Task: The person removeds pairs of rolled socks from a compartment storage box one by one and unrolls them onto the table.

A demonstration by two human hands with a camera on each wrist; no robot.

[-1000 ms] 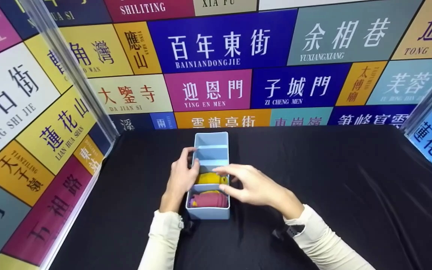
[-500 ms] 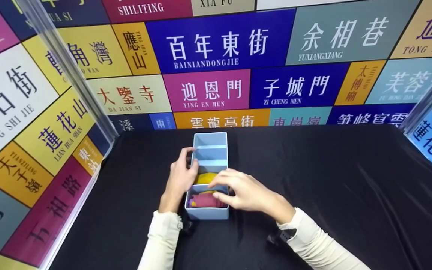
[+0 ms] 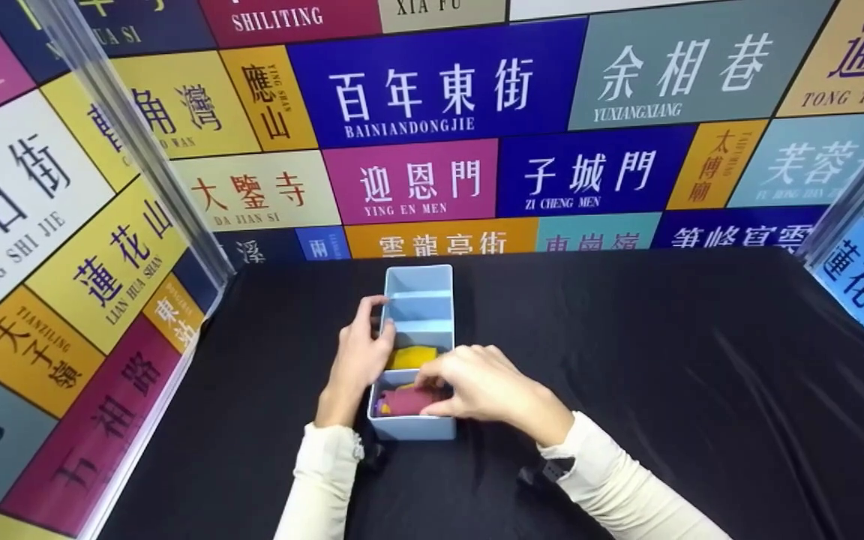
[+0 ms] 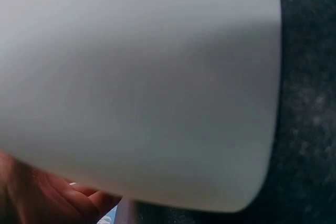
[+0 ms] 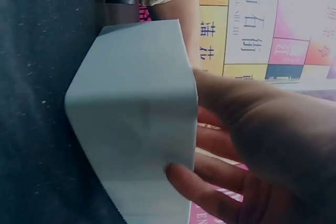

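Our right hand (image 3: 488, 386) has its bent fingers and thumb over the right end of the maroon roll (image 3: 400, 403); we cannot tell whether they pinch it or merely touch. Our left hand (image 3: 361, 345) holds the left wall of the pale blue box (image 3: 411, 429). The maroon roll lies crosswise in the near compartment; the yellow roll (image 3: 411, 357) sits in the next one beyond.

Both rolls look like cloth, so we expect them light, soft, squashable and hardly fragile; the middle seems the surest place to pinch without loosening the folds. The box looks stiff and light, likely to slide if not steadied by a wall.

Compared with half a second ago, our right hand reaches farther over the near compartment, hiding more maroon, while our left hand stays put. Around it all spreads the black-covered table (image 3: 589, 337).
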